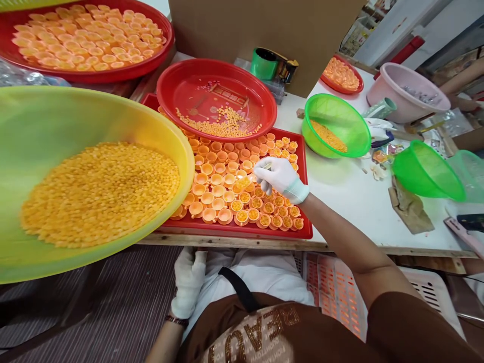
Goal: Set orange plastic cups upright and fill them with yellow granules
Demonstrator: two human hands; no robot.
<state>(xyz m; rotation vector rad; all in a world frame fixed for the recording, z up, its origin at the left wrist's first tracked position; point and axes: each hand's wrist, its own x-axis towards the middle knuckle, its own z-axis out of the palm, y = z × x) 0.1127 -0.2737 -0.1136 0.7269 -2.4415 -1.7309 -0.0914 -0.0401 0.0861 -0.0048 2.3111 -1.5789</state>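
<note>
My right hand (278,176), in a white glove, pinches the handle of a small clear spoon (244,182) with yellow beads in its bowl. The spoon is over rows of small orange toy cups (207,197) in a red rectangular tray (308,222). Cups towards the right and front hold yellow beads; many at the left look empty. My left hand (189,280), also gloved, rests on my lap by the table edge with thumb apart from the fingers and nothing visible in it. Left of the tray, a large yellow basin (166,121) holds a heap of yellow beads (102,196).
A round red tray (181,75) with scattered beads overlaps the rectangular tray's back. Another red tray (166,55) of orange cups stands far left. Green bowls (351,118) and a pink tub (393,96) stand right on the white table (340,201). Another person's arm shows far right.
</note>
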